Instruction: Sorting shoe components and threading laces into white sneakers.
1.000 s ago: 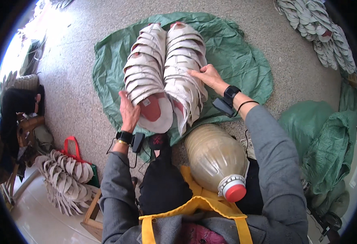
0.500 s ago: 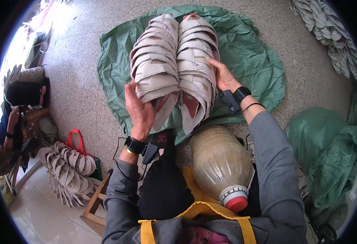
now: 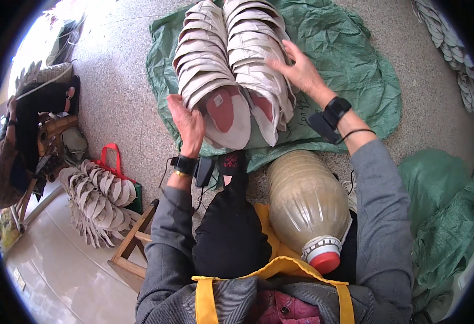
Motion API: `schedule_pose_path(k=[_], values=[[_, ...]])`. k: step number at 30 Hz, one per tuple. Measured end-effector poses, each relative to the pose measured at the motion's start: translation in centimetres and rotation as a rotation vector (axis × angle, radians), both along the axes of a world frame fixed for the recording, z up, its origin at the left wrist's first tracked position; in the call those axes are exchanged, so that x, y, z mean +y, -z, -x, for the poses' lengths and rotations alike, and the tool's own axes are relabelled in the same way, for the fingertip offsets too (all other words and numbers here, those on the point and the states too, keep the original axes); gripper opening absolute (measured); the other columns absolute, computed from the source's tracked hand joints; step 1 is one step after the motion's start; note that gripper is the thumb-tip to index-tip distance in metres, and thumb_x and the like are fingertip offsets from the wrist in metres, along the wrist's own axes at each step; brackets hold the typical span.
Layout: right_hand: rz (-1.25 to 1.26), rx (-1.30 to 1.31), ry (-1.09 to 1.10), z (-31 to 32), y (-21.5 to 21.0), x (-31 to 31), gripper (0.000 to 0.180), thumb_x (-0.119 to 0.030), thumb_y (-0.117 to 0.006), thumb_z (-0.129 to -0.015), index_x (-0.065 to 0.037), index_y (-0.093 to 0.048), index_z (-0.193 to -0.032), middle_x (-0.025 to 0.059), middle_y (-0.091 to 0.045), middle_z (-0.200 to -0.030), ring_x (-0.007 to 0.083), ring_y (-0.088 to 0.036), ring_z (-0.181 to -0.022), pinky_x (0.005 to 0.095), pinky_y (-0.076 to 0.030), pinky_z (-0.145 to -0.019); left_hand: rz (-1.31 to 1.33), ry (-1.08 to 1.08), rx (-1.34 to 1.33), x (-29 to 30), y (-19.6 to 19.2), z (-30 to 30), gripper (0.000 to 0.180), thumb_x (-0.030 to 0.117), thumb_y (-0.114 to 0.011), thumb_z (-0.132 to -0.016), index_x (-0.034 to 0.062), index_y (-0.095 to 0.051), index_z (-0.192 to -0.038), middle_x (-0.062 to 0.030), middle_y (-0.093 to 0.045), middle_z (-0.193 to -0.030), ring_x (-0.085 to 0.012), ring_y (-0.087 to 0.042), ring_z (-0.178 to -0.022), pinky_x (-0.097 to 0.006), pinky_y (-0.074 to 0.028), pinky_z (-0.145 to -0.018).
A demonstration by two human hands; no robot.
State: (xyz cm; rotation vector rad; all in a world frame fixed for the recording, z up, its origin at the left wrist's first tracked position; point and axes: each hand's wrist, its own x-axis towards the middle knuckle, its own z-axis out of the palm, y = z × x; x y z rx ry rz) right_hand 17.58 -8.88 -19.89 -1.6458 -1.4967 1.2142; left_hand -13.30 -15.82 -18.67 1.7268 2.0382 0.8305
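Two side-by-side rows of nested white shoe uppers, a left row (image 3: 203,59) and a right row (image 3: 254,48), lie on a green woven plastic sheet (image 3: 350,70). Reddish insides show in the nearest pieces. My left hand (image 3: 188,127) is beside the near outer edge of the left row, its fingers loosely extended and the thumb apart. Over the outer side of the right row, my right hand (image 3: 302,70) has its fingers spread, thumb toward the uppers. Neither hand is visibly gripping anything. Each wrist wears a black band with a small device.
A large clear bottle with a red cap (image 3: 323,262) lies against my lap. To the left are a wooden stool (image 3: 131,254), more stacked uppers (image 3: 96,202) and a seated person (image 3: 29,124). Green sacking (image 3: 442,216) and another pile of uppers (image 3: 453,54) sit at right.
My right hand has come off the right row and its fingers have spread. The left hand's hold has loosened. The nearest left upper now shows more of its reddish inside. The whole view has shifted.
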Motion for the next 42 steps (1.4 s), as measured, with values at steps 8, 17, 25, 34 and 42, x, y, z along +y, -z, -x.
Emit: schedule_pose_path(k=[8,17,25,34,42], values=[[-0.325,-0.387,-0.195,2.4,-0.9,-5.8,0.098,-0.027,-0.08,-0.072,0.001,-0.024,-0.147,0.0273,-0.036,-0.142,0.0448,-0.041,-0.131,0.0487,-0.037,-0.112,0.087,-0.013,-0.094,-1.6,1.3,0.7,0.037,-0.011,-0.055,-0.076,-0.0011,-0.042,-0.109,-0.0226,-0.052,-0.099,-0.0432,-0.055,-0.095,-0.047,-0.044,-0.087],[-0.242,-0.312,-0.197,-1.3,-1.7,-2.6,0.068,-0.002,-0.056,-0.074,0.0,-0.043,-0.141,0.0303,-0.059,-0.126,0.0453,-0.059,-0.115,0.0459,-0.048,-0.102,0.12,0.332,0.207,-0.1,0.6,4.6,0.063,-0.007,-0.057,-0.078,0.0007,-0.041,-0.138,-0.0247,-0.061,-0.117,-0.0446,-0.06,-0.107,-0.048,-0.051,-0.089],[-0.302,-0.366,-0.234,-1.5,-0.8,-4.2,0.073,-0.001,-0.065,-0.076,0.0,-0.039,-0.144,0.0275,-0.052,-0.135,0.0434,-0.055,-0.121,0.0449,-0.046,-0.105,-0.106,0.284,0.301,-0.9,-0.8,1.3,0.057,0.002,-0.072,-0.073,0.0023,-0.048,-0.125,-0.0195,-0.055,-0.118,-0.0425,-0.05,-0.112,-0.051,-0.039,-0.1],[-0.574,-0.309,-0.401,1.2,-3.1,-6.5,0.044,-0.012,-0.077,-0.08,-0.001,-0.058,-0.118,0.0158,-0.062,-0.094,0.0358,-0.064,-0.089,0.0418,-0.053,-0.082,-0.08,0.565,-0.058,-1.4,-0.8,-4.5,0.029,0.0,-0.071,-0.079,0.0017,-0.056,-0.104,-0.0117,-0.059,-0.093,-0.0296,-0.059,-0.08,-0.039,-0.049,-0.071],[-0.298,-0.438,-0.428,5.9,1.6,-6.5,0.025,-0.017,-0.067,-0.092,0.004,-0.058,-0.101,0.0261,-0.066,-0.085,0.0419,-0.067,-0.081,0.0453,-0.054,-0.068,0.115,0.369,-0.246,-2.5,3.1,-6.6,0.032,0.001,-0.071,-0.08,0.0008,-0.048,-0.101,-0.0175,-0.059,-0.086,-0.0341,-0.063,-0.078,-0.041,-0.052,-0.07]])
